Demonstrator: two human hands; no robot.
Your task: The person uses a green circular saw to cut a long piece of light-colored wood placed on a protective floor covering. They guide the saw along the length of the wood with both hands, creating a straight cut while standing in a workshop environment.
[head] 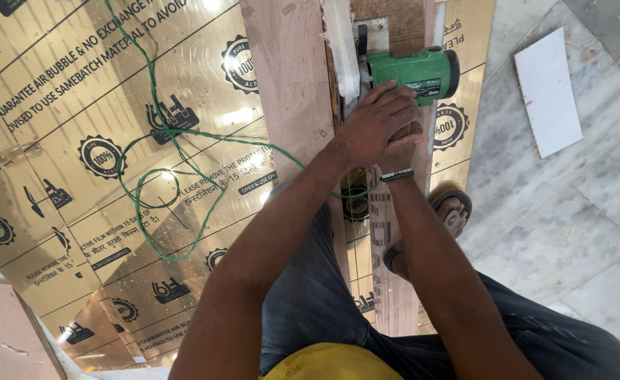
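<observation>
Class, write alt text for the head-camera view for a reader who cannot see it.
Both hands, left hand over right hand, grip a green handheld power saw on a long wooden plank laid across a shiny gold printed sheet. Its green cord loops over the sheet.

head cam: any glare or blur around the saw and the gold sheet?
Head view: bright glare patches on the gold mirror sheet, strongest by the green cable, washing out some print; the green saw and both hands, left hand over right hand, are sharp, no motion blur; light is even, shadows soft; straight board edges lean at the frame sides, a wide-lens effect.
</observation>
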